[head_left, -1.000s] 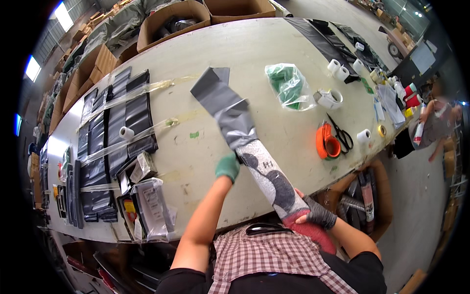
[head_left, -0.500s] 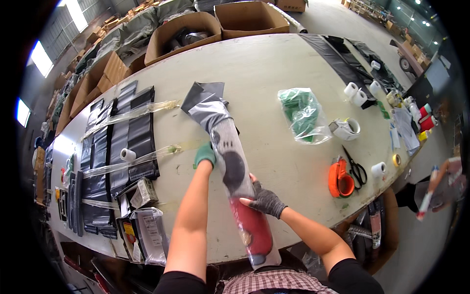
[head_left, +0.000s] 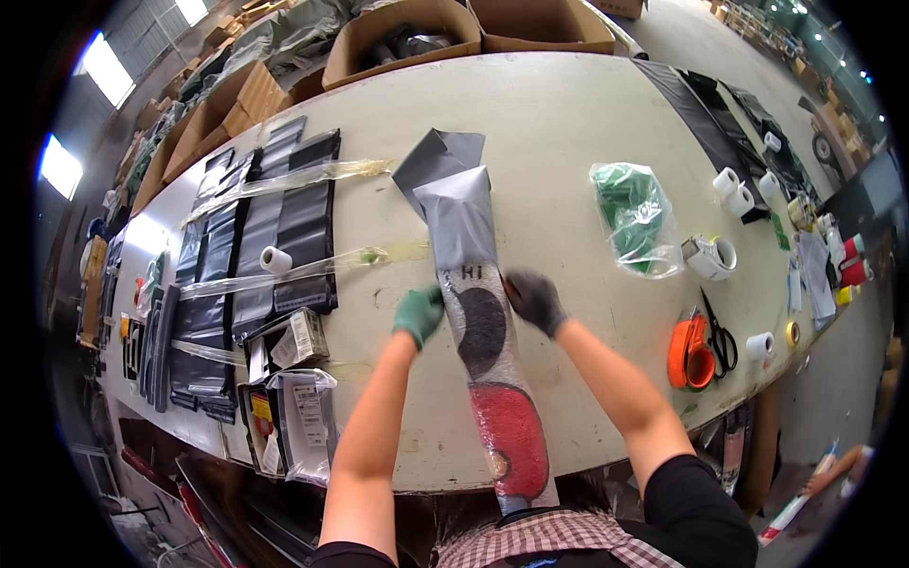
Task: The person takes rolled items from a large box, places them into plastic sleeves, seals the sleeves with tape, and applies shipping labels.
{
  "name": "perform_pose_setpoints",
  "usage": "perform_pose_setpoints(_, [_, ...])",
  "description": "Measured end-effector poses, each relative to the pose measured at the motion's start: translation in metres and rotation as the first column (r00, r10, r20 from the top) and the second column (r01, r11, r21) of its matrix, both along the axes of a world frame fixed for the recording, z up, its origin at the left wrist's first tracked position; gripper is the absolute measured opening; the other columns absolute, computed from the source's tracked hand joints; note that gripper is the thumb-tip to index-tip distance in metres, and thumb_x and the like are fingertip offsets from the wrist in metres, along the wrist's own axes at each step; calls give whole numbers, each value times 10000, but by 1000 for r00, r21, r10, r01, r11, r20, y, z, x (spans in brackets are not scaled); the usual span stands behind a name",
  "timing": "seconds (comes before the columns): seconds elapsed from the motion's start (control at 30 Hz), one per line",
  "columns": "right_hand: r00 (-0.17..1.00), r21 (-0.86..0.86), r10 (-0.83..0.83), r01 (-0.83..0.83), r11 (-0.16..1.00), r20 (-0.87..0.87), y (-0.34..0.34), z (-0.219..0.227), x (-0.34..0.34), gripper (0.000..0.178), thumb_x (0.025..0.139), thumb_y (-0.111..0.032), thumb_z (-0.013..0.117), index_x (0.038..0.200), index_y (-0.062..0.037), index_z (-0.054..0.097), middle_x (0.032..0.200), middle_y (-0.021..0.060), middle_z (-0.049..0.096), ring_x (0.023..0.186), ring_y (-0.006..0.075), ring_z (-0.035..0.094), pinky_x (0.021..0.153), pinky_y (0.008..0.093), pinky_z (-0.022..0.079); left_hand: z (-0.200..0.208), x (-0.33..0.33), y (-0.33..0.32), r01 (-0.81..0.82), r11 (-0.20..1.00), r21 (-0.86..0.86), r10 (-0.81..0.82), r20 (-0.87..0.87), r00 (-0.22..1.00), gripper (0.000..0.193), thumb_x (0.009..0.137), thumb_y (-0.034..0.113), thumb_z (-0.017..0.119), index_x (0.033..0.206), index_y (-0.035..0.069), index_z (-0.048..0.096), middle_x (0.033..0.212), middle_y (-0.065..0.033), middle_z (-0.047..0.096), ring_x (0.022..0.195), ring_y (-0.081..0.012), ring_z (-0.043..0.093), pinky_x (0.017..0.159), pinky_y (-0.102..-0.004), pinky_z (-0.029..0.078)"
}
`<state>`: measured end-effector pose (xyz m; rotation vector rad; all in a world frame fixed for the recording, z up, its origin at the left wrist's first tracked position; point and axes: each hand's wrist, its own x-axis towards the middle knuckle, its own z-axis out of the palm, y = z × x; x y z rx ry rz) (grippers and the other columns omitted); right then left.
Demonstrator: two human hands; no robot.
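Note:
A roll (head_left: 480,331) in clear plastic wrap, patterned in grey, black and red, lies lengthwise before me, its near end against my checked apron. A grey plastic mailing bag (head_left: 464,227) covers its far end. My left hand (head_left: 418,314), in a green glove, is closed at the left edge, near the bag's mouth. Across from it my right hand (head_left: 536,301), in a dark grey glove, is closed at the right edge of the bag's mouth. The roll and bag partly hide the fingertips of both hands.
Stacks of dark plastic bags (head_left: 256,237) under clear tape strips lie at left, beside small boxes (head_left: 301,426). At right are a bag of green material (head_left: 630,218), an orange tape dispenser (head_left: 689,355), black scissors (head_left: 721,341) and white rolls (head_left: 734,194). Cardboard boxes (head_left: 540,28) line the far edge.
My right hand has moved from the roll's middle up to the bag's mouth. The grey bag now covers more of the roll and lies straighter. The view has shifted slightly.

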<state>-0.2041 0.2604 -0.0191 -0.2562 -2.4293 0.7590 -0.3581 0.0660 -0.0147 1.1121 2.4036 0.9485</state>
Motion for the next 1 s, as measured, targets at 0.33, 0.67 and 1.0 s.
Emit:
perform_pose_setpoints(0.33, [721,-315,295,-112,942,627,-150,-1,325,213,817,-253,596,928,-73,619,856,159,648,766,350,632,638,413,515,0,270,-164,561,777,-287,-251,675,694,402,886,353,503,1179,89,578,1062,-220,626,948,-331,628,839,-375,476])
perform_pose_setpoints(0.67, [863,-125,-202,290,949,463,-85,27,250,141,833,-191,565,850,-52,583,768,178,607,715,359,598,655,418,485,33,225,-90,135,936,-325,121,655,746,270,895,283,524,945,26,589,614,-62,589,503,-151,539,490,-317,455])
perform_pose_setpoints(1.0, [882,211,-230,154,965,411,-88,-95,171,163,793,-179,600,787,-18,569,701,180,552,668,340,544,602,418,422,11,246,-105,155,980,-123,-85,449,890,315,836,305,516,1010,76,647,818,-187,662,737,-345,636,725,-425,495])
